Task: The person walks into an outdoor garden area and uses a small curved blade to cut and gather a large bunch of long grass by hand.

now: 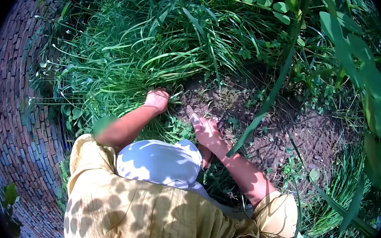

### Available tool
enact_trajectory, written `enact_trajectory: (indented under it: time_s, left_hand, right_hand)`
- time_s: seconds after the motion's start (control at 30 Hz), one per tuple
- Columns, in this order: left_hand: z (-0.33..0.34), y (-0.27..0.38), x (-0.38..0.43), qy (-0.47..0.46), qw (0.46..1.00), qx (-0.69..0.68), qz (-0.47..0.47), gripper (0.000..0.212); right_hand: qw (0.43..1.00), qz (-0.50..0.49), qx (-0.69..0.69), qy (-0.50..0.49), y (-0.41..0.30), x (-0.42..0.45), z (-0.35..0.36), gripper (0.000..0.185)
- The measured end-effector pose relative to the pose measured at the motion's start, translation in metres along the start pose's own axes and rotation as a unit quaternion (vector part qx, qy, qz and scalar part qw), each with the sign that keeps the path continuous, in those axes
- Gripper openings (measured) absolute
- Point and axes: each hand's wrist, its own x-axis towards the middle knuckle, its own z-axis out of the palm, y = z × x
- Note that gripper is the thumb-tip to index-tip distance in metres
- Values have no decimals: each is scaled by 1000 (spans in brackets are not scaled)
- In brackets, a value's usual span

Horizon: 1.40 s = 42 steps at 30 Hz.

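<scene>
My left hand (158, 98) is closed around a bunch of long green grass-like leaves (125, 81), with their short ends showing on its right side. To the right and a little lower, my right hand (208, 132) grips a knife (193, 116); its blade points up and left, towards the base of the bunch, and a small gap of soil lies between the hands. The lower part of the knife is hidden in my fingers. Beneath the right hand, part of a shoe or foot shows.
Bare brown soil (298, 139) spreads to the right, with small weeds. A paved brick path (18, 85) runs along the left. Broad-leaved stems (364, 63) hang close on the right, and one long leaf (271, 106) crosses in front of my right forearm. White trousers (159, 160) cover my knee.
</scene>
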Motion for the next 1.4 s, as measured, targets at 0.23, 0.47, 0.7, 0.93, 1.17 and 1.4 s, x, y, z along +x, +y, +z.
enact_trajectory:
  time_s: [0.23, 0.47, 0.7, 0.93, 1.17, 1.4]
  left_hand:
    - [9, -5, -1, 62, 989, -86, 103, 19]
    - [-2, -13, -9, 14, 981, -143, 133, 14]
    - [-9, -26, -29, 190, 947, -172, 192, 30]
    - [-17, 13, 0, 221, 941, -24, 255, 19]
    - [-32, -15, 91, 55, 989, 31, 133, 31]
    - [-14, -102, 80, -180, 983, -40, 28, 36]
  right_hand:
    - [998, -7, 40, -47, 23, 6, 24, 14]
    - [988, 4, -26, -151, 29, -23, 36, 14]
    - [977, 97, -71, -178, -6, -36, -1, 26]
    - [993, -16, -94, -66, 28, -43, -36, 31]
    - [996, 14, -32, -84, 9, -47, -52, 26]
    - [997, -19, -33, -70, 20, -39, -38, 25]
